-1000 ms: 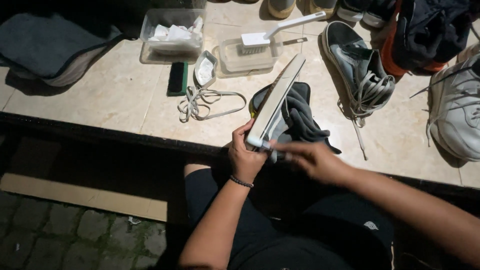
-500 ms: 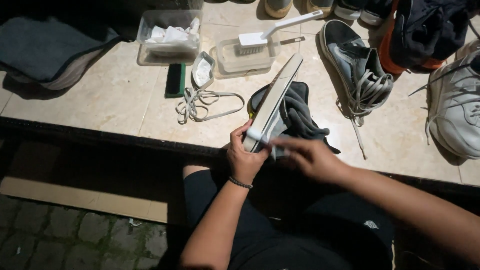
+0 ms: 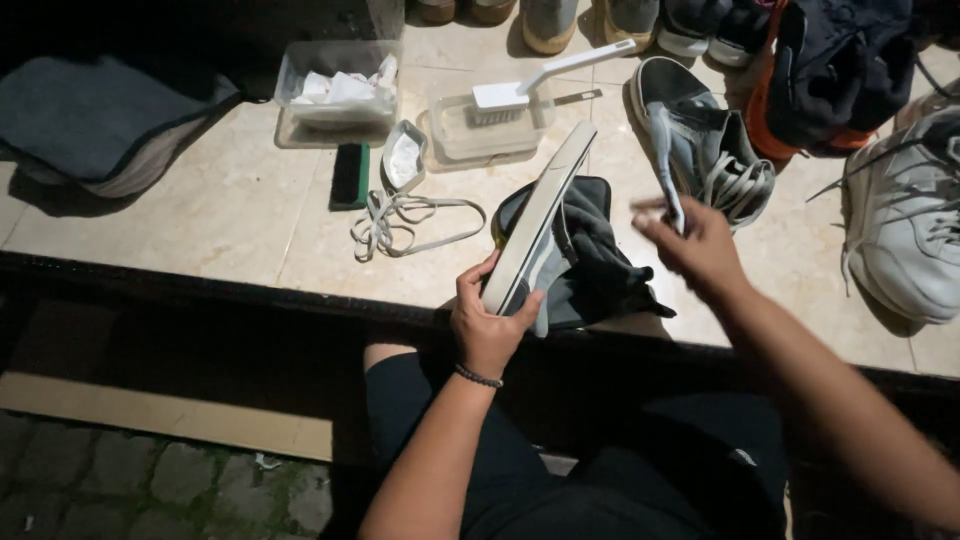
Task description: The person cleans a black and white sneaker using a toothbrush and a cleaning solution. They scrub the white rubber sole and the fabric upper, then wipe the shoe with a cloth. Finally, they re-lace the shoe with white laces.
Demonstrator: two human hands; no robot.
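left hand point(image 3: 487, 325) clamped round heel of shoe point(image 3: 540, 232), sole tilted up, dark cloth point(image 3: 600, 265) just beside. right hand point(image 3: 690, 245) lifted clear, fingers pinched on blurred small thing, laces point(image 3: 400, 215) well left.

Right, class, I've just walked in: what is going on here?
A seated person's left hand grips a dark sneaker with a pale rubber sole, sole edge turned up. The right hand is raised beside it, pinching something small and blurred. On the beige tiled ledge lie loose white laces, a white brush and more shoes.
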